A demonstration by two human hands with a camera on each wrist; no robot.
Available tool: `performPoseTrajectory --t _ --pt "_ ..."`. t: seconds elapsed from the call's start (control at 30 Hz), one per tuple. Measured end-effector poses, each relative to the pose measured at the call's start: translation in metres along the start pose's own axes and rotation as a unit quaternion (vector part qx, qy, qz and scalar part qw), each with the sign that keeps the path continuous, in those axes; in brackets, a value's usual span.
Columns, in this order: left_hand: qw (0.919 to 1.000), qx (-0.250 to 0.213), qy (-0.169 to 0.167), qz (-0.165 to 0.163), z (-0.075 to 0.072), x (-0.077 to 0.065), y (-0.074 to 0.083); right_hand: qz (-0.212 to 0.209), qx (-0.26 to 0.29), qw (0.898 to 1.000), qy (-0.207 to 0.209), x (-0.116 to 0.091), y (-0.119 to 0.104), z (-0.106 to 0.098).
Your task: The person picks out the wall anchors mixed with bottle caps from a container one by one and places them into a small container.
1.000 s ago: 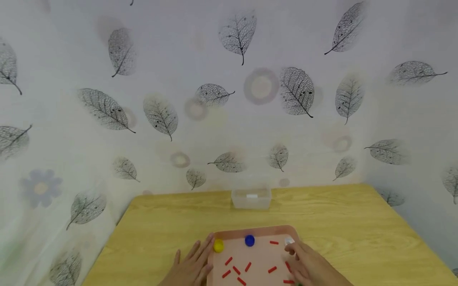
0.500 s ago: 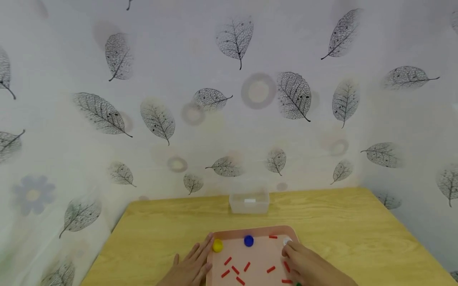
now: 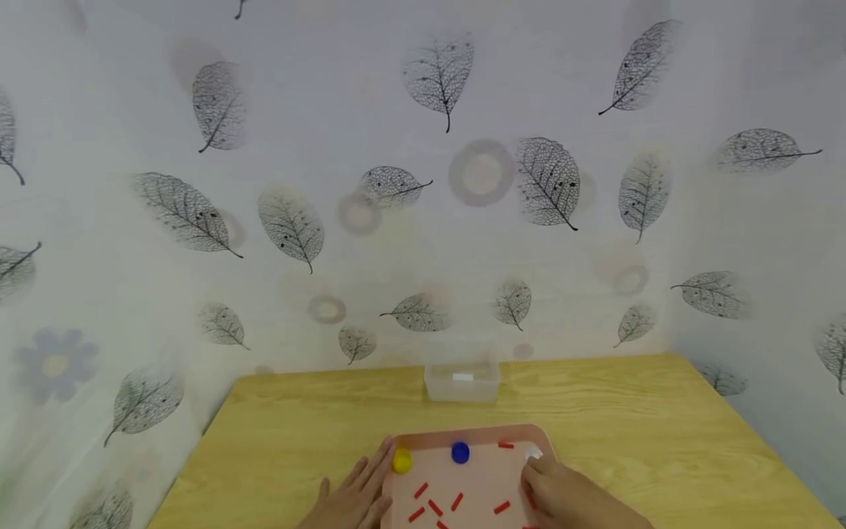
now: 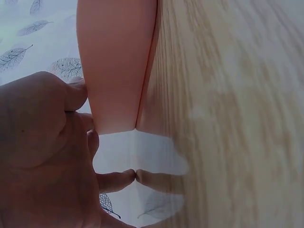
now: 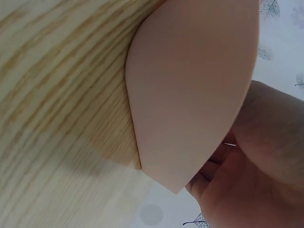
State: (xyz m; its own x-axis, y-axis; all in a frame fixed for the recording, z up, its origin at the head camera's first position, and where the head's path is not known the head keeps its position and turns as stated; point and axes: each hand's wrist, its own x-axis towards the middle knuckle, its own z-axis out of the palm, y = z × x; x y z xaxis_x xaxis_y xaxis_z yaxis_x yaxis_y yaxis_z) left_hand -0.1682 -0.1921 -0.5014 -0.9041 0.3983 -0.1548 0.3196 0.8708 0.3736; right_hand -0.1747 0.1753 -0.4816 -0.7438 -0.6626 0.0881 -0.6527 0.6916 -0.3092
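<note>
My left hand (image 3: 350,499) lies with straight fingers along the left wall of a pink tray (image 3: 456,439); the left wrist view shows that hand (image 4: 47,152) beside the tray's outer side (image 4: 116,66). At the tray's far right corner, my right hand (image 3: 562,496) has curled fingers, with fingertips pinching the near edge of a white round cap (image 3: 532,453). The hand covers part of the cap. A yellow cap (image 3: 402,461) sits in the far left corner and a blue cap (image 3: 460,452) by the far wall. Several short red sticks (image 3: 502,507) lie scattered in the tray.
A clear plastic box (image 3: 463,386) with a white label stands behind the tray, close to the leaf-patterned wall (image 3: 410,242). Everything rests on a wood-grain table (image 3: 317,411). In the right wrist view, the tray's outer wall (image 5: 190,95) hides the fingertips.
My right fingers have come down and closed in at the white cap. The left hand stays against the tray. The head view has tilted slightly.
</note>
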Motion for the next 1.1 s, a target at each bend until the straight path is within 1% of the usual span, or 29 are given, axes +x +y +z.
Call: performPoseTrajectory --t 0.03,0.1,0.17,0.2,0.3,0.33,0.4,0.5,0.53,0.57,0.63,0.67,0.7,0.73,0.77,0.8,0.87,0.9,0.93,0.97,1.0,1.03,1.07,1.1 --pt "1.0000 0.004 0.001 -0.003 0.001 0.000 0.000 -0.003 -0.010 1.000 0.003 0.000 0.001 0.001" --pt "0.9999 0.012 0.006 -0.008 0.003 0.002 0.001 0.002 -0.013 1.000 -0.002 -0.001 0.002 0.001" --pt "0.9998 0.014 0.010 -0.014 0.005 0.001 0.001 -0.005 -0.017 1.000 0.003 0.000 0.001 0.001" --pt "0.9997 0.013 0.019 -0.011 0.005 0.001 0.001 -0.008 -0.016 1.000 0.008 0.000 0.001 0.002" --pt "0.9994 0.014 0.030 -0.010 0.007 0.001 0.002 -0.014 -0.012 1.000 0.025 -0.001 0.002 0.002" --pt "0.9995 0.012 0.027 -0.011 0.007 0.001 0.002 -0.014 -0.012 0.999 0.034 -0.001 0.002 0.003" --pt "0.9997 0.008 0.020 -0.013 0.006 0.000 0.002 -0.006 0.007 0.999 0.040 -0.004 0.002 0.004" --pt "0.9999 -0.009 0.004 -0.012 0.004 -0.002 0.003 0.010 0.059 0.998 0.033 -0.009 0.002 0.006" --pt "1.0000 -0.003 -0.006 -0.005 0.002 -0.005 0.003 0.011 0.078 0.996 0.036 -0.011 0.002 0.007" --pt "1.0000 -0.008 -0.005 0.000 0.001 -0.006 0.003 0.013 0.098 0.994 0.035 -0.012 0.002 0.007" --pt "0.9985 0.032 -0.024 0.038 -0.003 -0.012 0.000 0.017 0.138 0.990 0.035 -0.012 0.002 0.007" --pt "0.9984 0.031 -0.024 0.041 -0.003 -0.012 0.000 0.017 0.149 0.988 0.040 -0.012 0.001 0.008" --pt "0.9982 0.033 -0.024 0.043 -0.004 -0.012 0.000 0.015 0.146 0.988 0.046 -0.011 0.001 0.008" --pt "0.9982 0.034 -0.025 0.044 -0.004 -0.012 0.000 0.016 0.154 0.987 0.052 -0.011 0.000 0.008" --pt "0.9988 0.024 -0.021 0.037 -0.004 -0.010 0.000 0.019 0.160 0.986 0.051 -0.013 -0.001 0.008" --pt "0.9988 0.026 -0.024 0.032 -0.004 -0.010 0.000 0.023 0.170 0.984 0.046 -0.014 -0.002 0.008" --pt "0.9998 -0.014 -0.010 -0.001 -0.003 -0.005 0.001 0.033 0.191 0.980 0.036 -0.016 -0.003 0.007" --pt "0.9999 -0.012 -0.011 -0.001 -0.003 -0.004 0.001 0.043 0.257 0.965 0.011 -0.017 -0.004 0.007" --pt "0.9998 0.004 -0.019 0.006 -0.002 -0.005 0.001 0.067 0.353 0.933 -0.018 -0.018 -0.004 0.007" --pt "0.9998 0.004 -0.019 0.005 -0.002 -0.005 0.001 0.091 0.446 0.889 -0.044 -0.017 -0.004 0.006" --pt "0.9998 0.003 -0.018 0.005 -0.002 -0.004 0.001 0.121 0.528 0.839 -0.056 -0.016 -0.003 0.006" --pt "0.9998 0.003 -0.016 0.007 -0.002 -0.003 0.001 0.148 0.602 0.782 -0.066 -0.013 -0.003 0.006" --pt "0.9999 0.002 -0.013 0.008 -0.002 -0.003 0.001 0.177 0.657 0.729 -0.069 -0.012 -0.002 0.006" --pt "0.9999 0.000 -0.010 0.010 -0.002 -0.002 0.001 0.199 0.696 0.687 -0.067 -0.010 -0.002 0.006"
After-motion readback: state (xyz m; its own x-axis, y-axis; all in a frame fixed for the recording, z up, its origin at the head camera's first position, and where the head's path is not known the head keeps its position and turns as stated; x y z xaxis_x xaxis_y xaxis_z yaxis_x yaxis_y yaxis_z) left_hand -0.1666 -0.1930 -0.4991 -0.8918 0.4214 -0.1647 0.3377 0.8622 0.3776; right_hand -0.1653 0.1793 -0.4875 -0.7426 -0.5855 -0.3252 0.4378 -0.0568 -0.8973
